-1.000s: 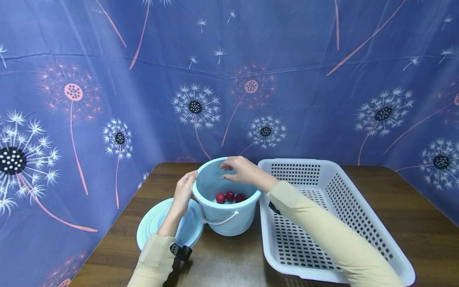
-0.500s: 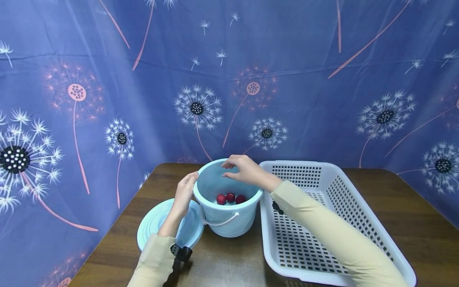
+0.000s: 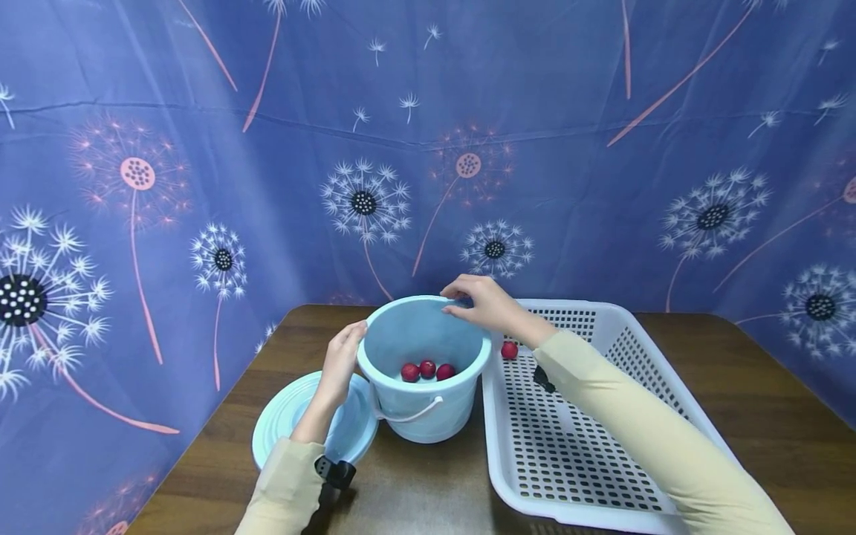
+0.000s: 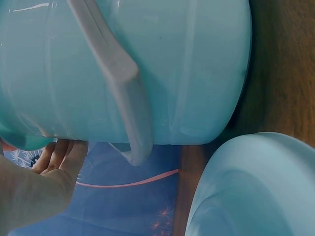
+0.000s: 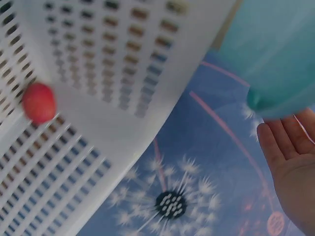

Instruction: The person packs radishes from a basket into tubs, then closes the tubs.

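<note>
A light-blue bucket (image 3: 417,412) with a white handle stands upright on the table. Three small, round, dark red fruits (image 3: 446,371) lie at its bottom. My left hand (image 3: 342,358) grips the bucket's left rim; the left wrist view shows its fingers (image 4: 61,155) against the outer wall. Over the right side of the rim hovers my right hand (image 3: 487,303), fingers loosely bent, holding nothing. In the right wrist view, the palm of the right hand (image 5: 298,172) is bare beside the bucket (image 5: 275,54). Another red fruit (image 3: 510,350) lies in the white perforated basket (image 3: 498,446), at its far left corner.
Left of the bucket a round light-blue lid (image 3: 284,409) lies on the wooden table (image 3: 414,483), partly under my left forearm. The basket stands close against the bucket's right side, with my right forearm across it. A blue dandelion-print cloth (image 3: 575,223) hangs behind the table.
My right hand has moved right, from above the bucket's inside to its right rim. The red fruit in the basket now shows beside the forearm. The left hand has kept its place.
</note>
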{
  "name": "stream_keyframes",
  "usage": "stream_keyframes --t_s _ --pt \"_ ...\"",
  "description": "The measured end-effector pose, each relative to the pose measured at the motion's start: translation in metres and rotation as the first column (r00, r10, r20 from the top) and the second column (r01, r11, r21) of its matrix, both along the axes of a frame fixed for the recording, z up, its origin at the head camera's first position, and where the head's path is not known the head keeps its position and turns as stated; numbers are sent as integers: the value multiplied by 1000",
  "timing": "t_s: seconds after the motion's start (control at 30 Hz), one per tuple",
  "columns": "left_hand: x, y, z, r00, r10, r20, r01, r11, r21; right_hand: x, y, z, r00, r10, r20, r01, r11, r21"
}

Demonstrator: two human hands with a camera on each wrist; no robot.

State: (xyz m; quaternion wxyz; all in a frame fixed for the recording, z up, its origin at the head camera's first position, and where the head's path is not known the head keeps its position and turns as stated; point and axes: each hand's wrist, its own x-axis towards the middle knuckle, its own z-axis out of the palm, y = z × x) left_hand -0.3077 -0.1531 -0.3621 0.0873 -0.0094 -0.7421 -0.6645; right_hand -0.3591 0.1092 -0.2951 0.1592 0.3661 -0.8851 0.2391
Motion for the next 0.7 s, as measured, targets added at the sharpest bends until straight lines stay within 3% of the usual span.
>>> stream_keyframes --t_s 0.3,0.7 --pt "0 -1 0 1000 -15 9 15 1000 -6 0 35 -3 993 -113 29 113 993 24" --pt "0 0 -1 1000 -27 8 27 1000 -12 1 67 -20 984 -171 48 166 982 89"
